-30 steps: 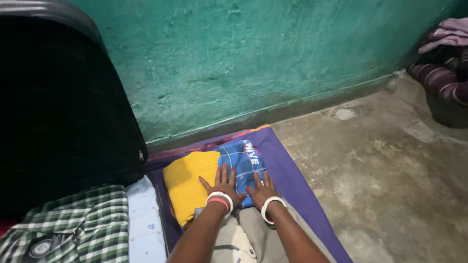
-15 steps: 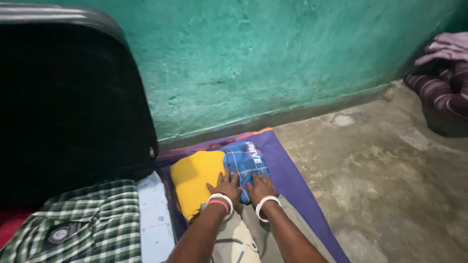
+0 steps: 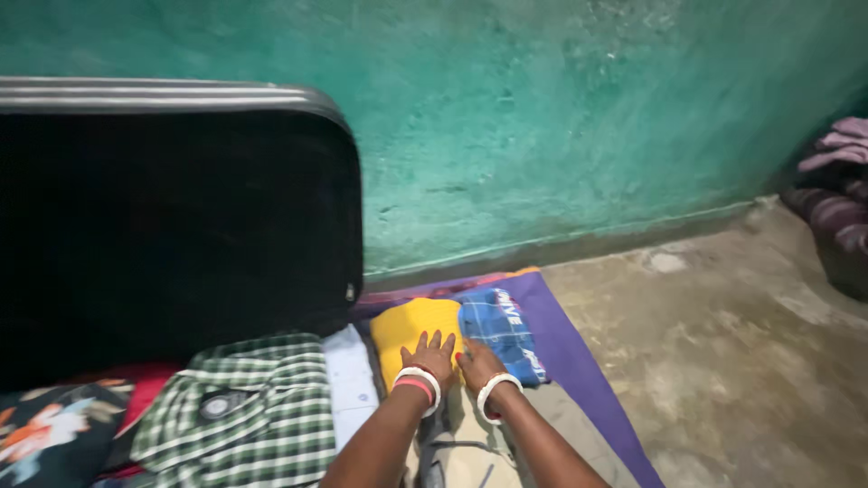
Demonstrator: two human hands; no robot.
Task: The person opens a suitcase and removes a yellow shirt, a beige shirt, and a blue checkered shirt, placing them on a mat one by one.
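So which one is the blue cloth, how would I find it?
Start at the big black suitcase lid standing open against the green wall. To its right a purple mat lies on the floor, with folded clothes on it. The blue cloth is the checked one under the right hand, beside the plain yellow cloth.

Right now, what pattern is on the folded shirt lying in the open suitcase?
Green and white checks on the folded shirt, clearest in the head view, lower left.
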